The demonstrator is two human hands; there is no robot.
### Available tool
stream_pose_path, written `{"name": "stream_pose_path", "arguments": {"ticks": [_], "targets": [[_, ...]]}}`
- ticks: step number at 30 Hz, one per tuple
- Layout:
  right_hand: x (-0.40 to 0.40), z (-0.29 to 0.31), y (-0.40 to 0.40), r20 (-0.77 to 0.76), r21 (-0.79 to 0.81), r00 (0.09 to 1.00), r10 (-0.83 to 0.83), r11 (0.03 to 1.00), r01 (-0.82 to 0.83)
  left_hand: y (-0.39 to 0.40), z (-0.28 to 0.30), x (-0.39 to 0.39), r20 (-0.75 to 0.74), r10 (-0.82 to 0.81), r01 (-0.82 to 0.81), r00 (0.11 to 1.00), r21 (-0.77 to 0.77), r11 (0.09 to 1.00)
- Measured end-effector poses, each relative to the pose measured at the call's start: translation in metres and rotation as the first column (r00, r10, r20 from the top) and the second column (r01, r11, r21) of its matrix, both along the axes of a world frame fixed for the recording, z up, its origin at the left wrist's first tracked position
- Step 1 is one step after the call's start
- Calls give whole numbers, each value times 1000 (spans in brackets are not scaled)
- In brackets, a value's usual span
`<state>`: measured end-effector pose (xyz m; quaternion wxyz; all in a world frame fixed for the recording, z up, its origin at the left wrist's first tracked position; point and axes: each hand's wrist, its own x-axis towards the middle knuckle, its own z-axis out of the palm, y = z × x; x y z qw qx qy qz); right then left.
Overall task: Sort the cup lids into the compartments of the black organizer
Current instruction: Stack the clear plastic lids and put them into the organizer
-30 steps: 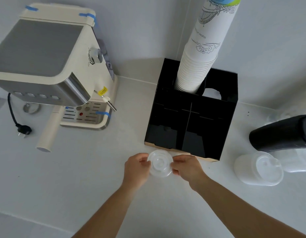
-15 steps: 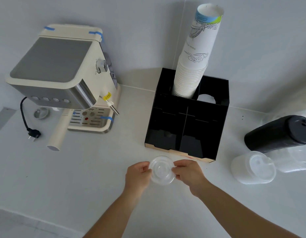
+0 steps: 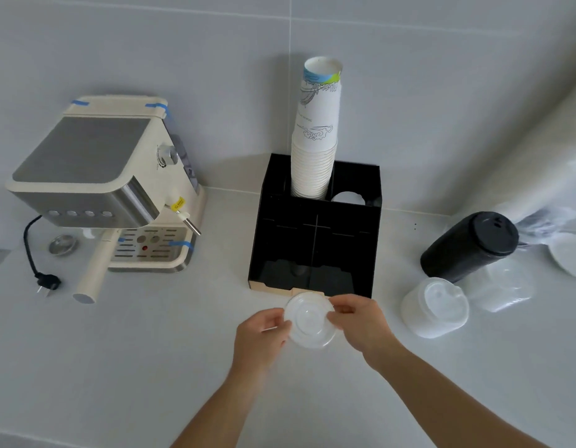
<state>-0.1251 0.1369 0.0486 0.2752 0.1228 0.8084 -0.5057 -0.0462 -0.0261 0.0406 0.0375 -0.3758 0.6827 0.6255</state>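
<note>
- Pale grey countertop [image 3: 118, 367] meets a grey tiled wall at the back; all work takes place on this surface.
- Left hand [image 3: 259, 334] pinches the left edge of a clear lid [image 3: 310, 320] with thumb and fingers.
- Right hand [image 3: 360, 318] pinches the right edge of the same lid, fingers curled over the rim.
- Compared with half a second ago, the lid sits nearer the black organizer [image 3: 315, 240] and its far rim now overlaps the organizer's front lip in the view. The grip of both hands is unchanged.
- Judgement: the lid is in transport and not yet placed. The front compartments appear empty, so sorting is at an early stage.
- A tall stack of paper cups [image 3: 315, 137] stands in the organizer's rear left compartment; a white round shape shows in the rear right one, identity unclear.
- To the right of the hands a stack of white lids [image 3: 436, 307] lies on its side, with a stack of black lids [image 3: 470, 245] behind it and clear wrapped lids [image 3: 503, 292] just beside. Judgement: these remain to be sorted.
- A cream coffee machine [image 3: 99, 185] stands well apart on the left, its plug [image 3: 47, 282] lying unconnected on the surface.
</note>
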Motion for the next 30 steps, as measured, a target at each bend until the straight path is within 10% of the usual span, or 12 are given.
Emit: {"name": "stream_pose_path", "arguments": {"ticks": [23, 30], "targets": [[-114, 14, 4, -102, 365, 962, 255, 909, -202, 53, 24, -82, 28, -79, 70, 996, 240, 968], [-137, 1, -2, 275, -30, 959, -68, 996, 79, 50, 16, -105, 118, -55, -2, 992, 437, 899]]}}
